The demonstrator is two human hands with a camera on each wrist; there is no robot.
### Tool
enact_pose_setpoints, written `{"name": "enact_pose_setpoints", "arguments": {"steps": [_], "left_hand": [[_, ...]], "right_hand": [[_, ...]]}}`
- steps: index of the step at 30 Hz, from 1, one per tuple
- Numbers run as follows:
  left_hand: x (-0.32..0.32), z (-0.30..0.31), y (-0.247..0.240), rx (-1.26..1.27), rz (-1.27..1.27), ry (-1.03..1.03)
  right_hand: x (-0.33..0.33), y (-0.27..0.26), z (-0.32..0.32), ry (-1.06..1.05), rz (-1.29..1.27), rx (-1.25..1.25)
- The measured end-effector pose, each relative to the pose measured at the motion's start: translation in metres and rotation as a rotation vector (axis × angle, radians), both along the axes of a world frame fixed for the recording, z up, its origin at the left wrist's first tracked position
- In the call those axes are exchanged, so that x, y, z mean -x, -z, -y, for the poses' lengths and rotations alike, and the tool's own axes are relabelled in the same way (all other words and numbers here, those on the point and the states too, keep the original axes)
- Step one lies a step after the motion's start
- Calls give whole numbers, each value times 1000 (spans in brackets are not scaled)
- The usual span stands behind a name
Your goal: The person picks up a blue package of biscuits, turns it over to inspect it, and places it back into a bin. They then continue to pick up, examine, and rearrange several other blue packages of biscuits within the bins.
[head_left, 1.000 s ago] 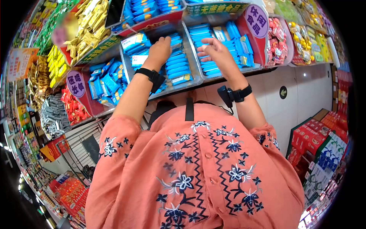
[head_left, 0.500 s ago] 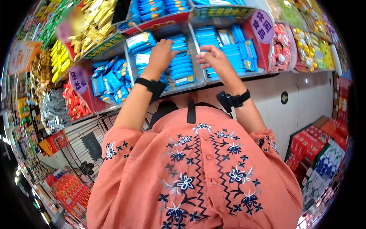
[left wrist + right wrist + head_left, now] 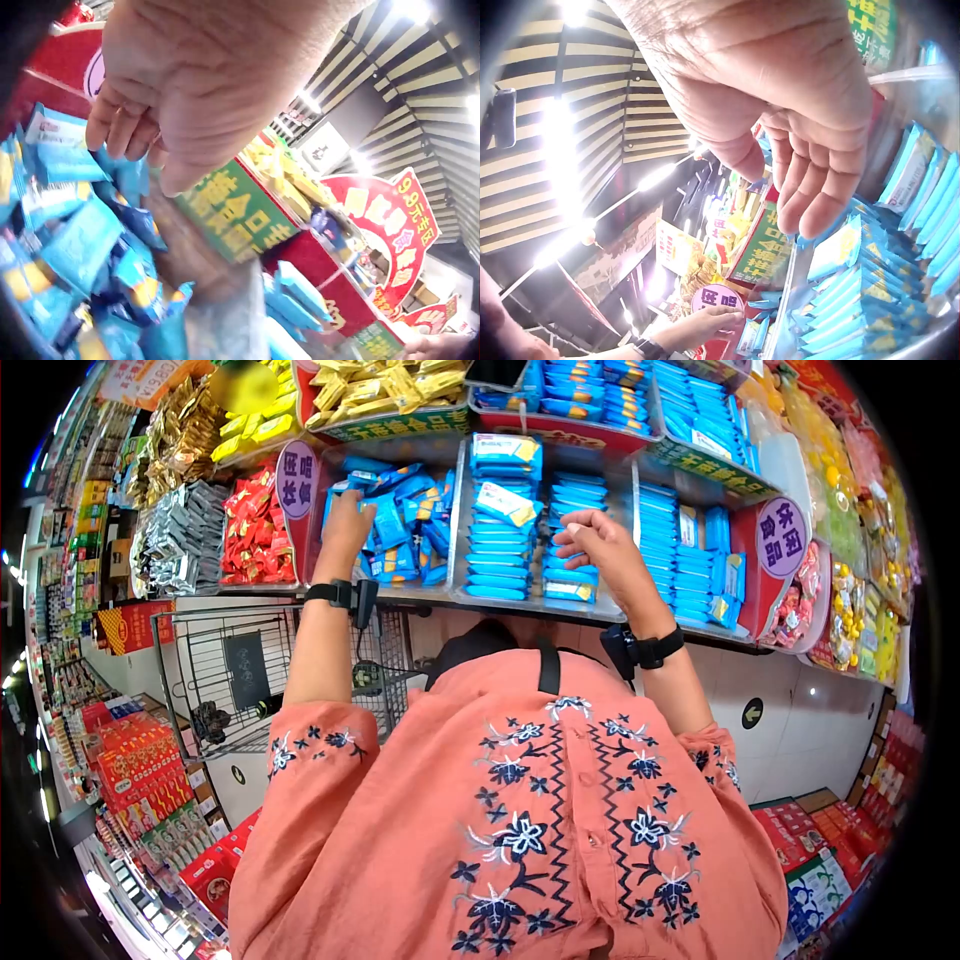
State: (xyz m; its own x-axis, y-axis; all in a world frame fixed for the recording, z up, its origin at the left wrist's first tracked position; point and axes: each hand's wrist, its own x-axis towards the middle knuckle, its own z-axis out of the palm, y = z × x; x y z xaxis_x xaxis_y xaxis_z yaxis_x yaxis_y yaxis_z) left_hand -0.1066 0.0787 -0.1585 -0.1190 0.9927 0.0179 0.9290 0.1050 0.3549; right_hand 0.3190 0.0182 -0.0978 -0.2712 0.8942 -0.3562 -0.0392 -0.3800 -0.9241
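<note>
My left hand (image 3: pixel 345 525) is over the left bin of jumbled blue snack packets (image 3: pixel 395 550). In the left wrist view its fingers (image 3: pixel 124 131) bend loosely downward, with blue packets (image 3: pixel 79 232) just below and beside them. No packet shows inside that hand. My right hand (image 3: pixel 610 555) hovers over the middle bin, near its right-hand row of blue packets (image 3: pixel 570 588). The right wrist view shows its fingers (image 3: pixel 814 176) relaxed and slightly bent, the palm bare. Stacked blue packets (image 3: pixel 866 300) lie in rows below it.
Bin dividers separate the left, middle and right bins. Red packets (image 3: pixel 255 535) and silver packets (image 3: pixel 185 530) lie farther left, past a purple sign (image 3: pixel 296 480). Yellow packets (image 3: pixel 390 390) are behind. A wire shopping cart (image 3: pixel 190 690) stands below on the left.
My left hand has left the middle bin and moved left to the jumbled blue packets. The head view has turned left. The right hand stays raised, now over the middle bin.
</note>
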Motion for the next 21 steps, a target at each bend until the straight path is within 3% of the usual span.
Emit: {"name": "enact_pose_setpoints", "arguments": {"steps": [6, 10, 14, 18, 21], "left_hand": [[37, -17, 5, 259, -96, -152], [33, -24, 4, -87, -10, -70], [29, -60, 13, 168, 219, -93], [40, -83, 54, 153, 334, -56], [46, -85, 46, 132, 317, -39]], "right_hand": [[29, -7, -2, -14, 53, 40], [46, -3, -5, -3, 56, 73], [66, 1, -7, -27, 63, 79], [83, -7, -6, -47, 108, 73], [93, -9, -5, -46, 120, 81]]}}
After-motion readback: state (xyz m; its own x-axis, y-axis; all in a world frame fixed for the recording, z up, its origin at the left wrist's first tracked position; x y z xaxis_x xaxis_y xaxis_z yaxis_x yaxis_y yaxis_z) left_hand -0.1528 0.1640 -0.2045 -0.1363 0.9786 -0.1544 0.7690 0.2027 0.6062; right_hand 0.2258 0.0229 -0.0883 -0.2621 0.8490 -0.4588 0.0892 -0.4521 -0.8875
